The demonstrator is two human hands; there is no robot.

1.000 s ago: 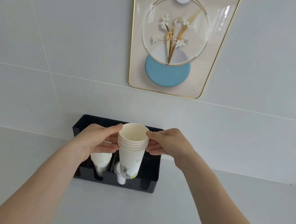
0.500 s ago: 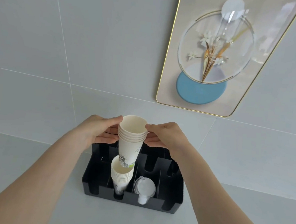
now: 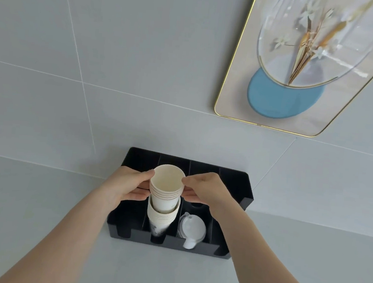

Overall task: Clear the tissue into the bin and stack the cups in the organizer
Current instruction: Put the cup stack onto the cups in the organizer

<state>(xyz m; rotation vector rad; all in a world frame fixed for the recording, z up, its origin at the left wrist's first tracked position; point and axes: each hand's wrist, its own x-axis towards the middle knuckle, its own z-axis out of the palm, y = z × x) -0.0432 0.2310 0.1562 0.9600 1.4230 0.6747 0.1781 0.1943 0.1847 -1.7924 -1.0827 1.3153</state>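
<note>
Tiled wall: pale grey, large panels, rose beyond both hands and filled the upper view. Tabletop: pale grey, plain, spread beneath and to either side of both forearms. Framed picture: gold-edged, rounded corners, showing white flowers in a glass bowl over a blue disc; hung on the wall above and to the right of the right hand. Organizer: black, divided into four lengthwise compartments with notched front ends, stood on the tabletop against the wall, directly under both hands. Lower stack of cups: white paper with a dark print near the base, sat in the second compartment from the left, below the hands. Upper stack of cups: white paper, nested several deep, mouth open upward, its base entered the mouth of the lower stack. Lids: white plastic, lay in the third compartment, just below the right hand. Left hand: fingertips pressed on the left side of the upper stack's rims. Right hand: fingertips pressed on the right side of the same rims; the two hands were clamped on that stack from opposite sides.
</note>
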